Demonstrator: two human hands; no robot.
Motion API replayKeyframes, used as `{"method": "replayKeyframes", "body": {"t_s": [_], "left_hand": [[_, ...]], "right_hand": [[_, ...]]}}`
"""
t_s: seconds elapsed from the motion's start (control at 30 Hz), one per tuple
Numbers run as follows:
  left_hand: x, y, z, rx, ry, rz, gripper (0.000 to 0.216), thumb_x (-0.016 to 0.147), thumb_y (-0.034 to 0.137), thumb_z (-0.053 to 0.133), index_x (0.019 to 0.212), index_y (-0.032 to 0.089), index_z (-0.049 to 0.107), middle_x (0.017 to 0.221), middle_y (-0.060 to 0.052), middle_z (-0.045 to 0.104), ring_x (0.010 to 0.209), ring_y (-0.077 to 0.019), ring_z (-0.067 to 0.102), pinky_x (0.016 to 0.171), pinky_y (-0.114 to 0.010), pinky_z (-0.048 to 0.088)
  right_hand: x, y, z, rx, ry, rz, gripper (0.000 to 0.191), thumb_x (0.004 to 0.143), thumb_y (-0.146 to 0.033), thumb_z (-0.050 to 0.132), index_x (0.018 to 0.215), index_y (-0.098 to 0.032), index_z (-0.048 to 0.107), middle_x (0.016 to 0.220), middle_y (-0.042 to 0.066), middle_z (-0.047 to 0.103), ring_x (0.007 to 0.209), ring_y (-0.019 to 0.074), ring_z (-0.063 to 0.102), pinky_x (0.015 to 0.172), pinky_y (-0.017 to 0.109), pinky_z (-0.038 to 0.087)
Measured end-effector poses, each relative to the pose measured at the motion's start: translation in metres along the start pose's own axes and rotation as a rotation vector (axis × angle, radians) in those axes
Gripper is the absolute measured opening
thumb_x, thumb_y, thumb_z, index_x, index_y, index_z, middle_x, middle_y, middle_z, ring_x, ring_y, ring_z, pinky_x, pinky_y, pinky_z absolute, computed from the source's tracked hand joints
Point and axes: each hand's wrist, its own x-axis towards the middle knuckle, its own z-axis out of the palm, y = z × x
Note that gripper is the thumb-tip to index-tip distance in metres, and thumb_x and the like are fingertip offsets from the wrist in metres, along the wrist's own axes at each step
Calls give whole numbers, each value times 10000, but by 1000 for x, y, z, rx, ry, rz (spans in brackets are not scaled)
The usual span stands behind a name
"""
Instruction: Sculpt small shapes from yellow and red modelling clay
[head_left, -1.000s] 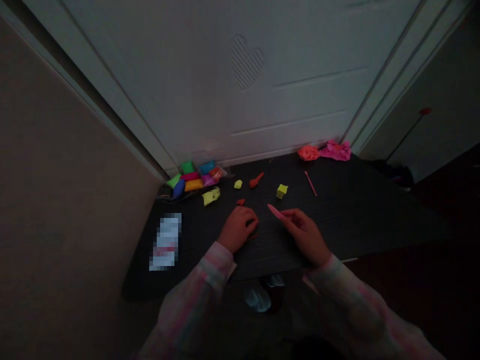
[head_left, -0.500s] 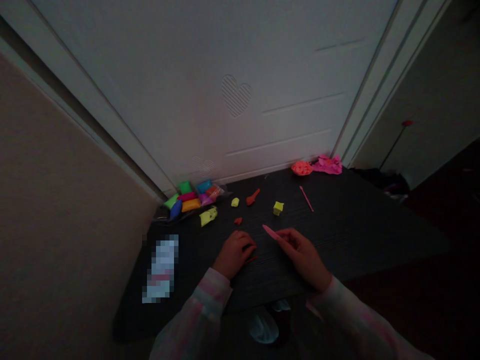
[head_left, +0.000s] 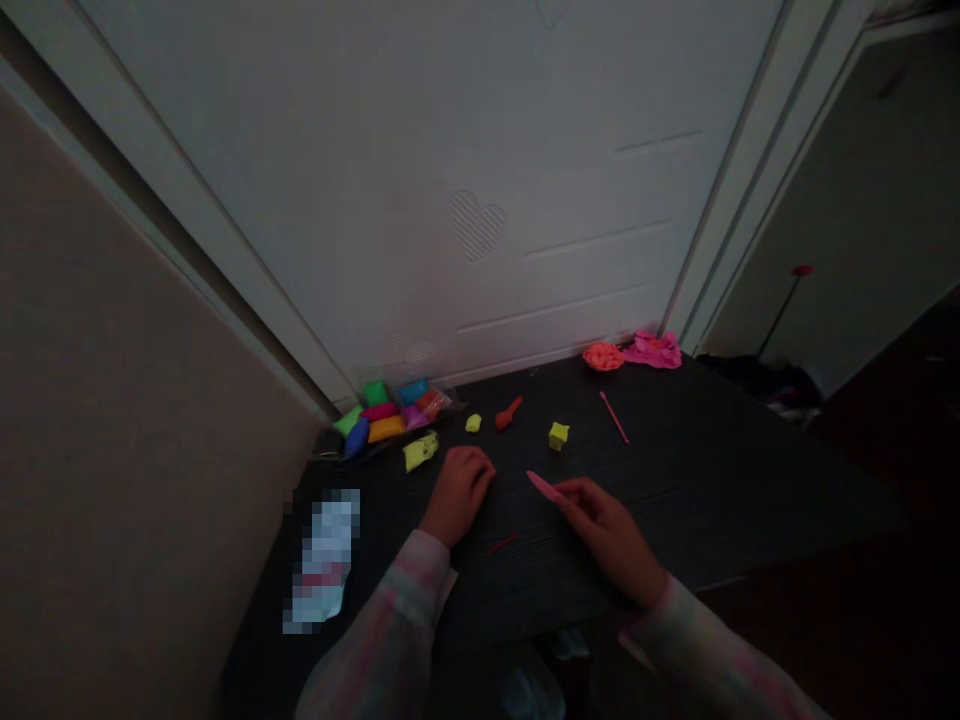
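Note:
My right hand [head_left: 611, 530] pinches a pink plastic modelling knife [head_left: 543, 487], its pointed blade toward the upper left. My left hand [head_left: 459, 490] is closed, fingers curled down at the tabletop; what they hold, if anything, is hidden. Between my hands and nearer to me lies a thin red strip of clay [head_left: 502, 543]. Beyond them sit a yellow clay cube [head_left: 558, 436], a red spoon-shaped clay piece [head_left: 508, 413] and a small yellow lump [head_left: 473, 424]. An opened yellow clay packet [head_left: 420, 452] lies just past my left hand.
Colourful clay packets [head_left: 386, 429] are piled at the back left. A pink stick tool [head_left: 614, 417], an orange-pink clay mass [head_left: 603, 357] and a pink crumpled piece [head_left: 654, 350] lie at the back right. A blurred pale sheet [head_left: 326, 560] is at the left. A white door [head_left: 360, 220] stands behind the dark table [head_left: 720, 500].
My left hand has moved forward off the thin red strip, to where a small red lump showed; that lump is hidden now. My right hand still holds the knife. The view has tilted up slightly.

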Motion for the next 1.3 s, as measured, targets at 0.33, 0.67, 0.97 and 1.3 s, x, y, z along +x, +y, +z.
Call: {"method": "replayKeyframes", "body": {"t_s": [0.33,0.67,0.97,1.3], "left_hand": [[13,-10,12,54,14,-106,165,792,153,399,805,151,563,817,-63,595,787,-167,525,732,-331,447],[16,-12,14,-7,80,-77,280,805,131,365,1033,156,527,974,-76,589,923,-147,542,834,-310,440],[78,-16,26,44,-182,-11,429,745,52,378,1139,183,484,1157,-116,513,1059,-197,482,901,-353,367],[70,-11,15,-76,-128,-58,122,738,169,474,764,159,593,810,-60,609,805,-169,561,759,-301,422]], "right_hand": [[-1,-4,-1,-14,5,4,265,760,-402,452,875,-185,554,773,19,585,696,153,537,621,271,406],[0,-3,0,-11,4,-6,241,759,-376,456,869,-183,552,742,11,585,665,143,532,596,260,401],[1,-7,3,32,65,-42,192,746,-327,472,816,-184,579,681,-1,577,624,131,523,567,248,403],[2,-5,2,54,16,-33,220,766,-347,448,852,-181,565,740,12,587,682,149,535,612,268,402]]}}
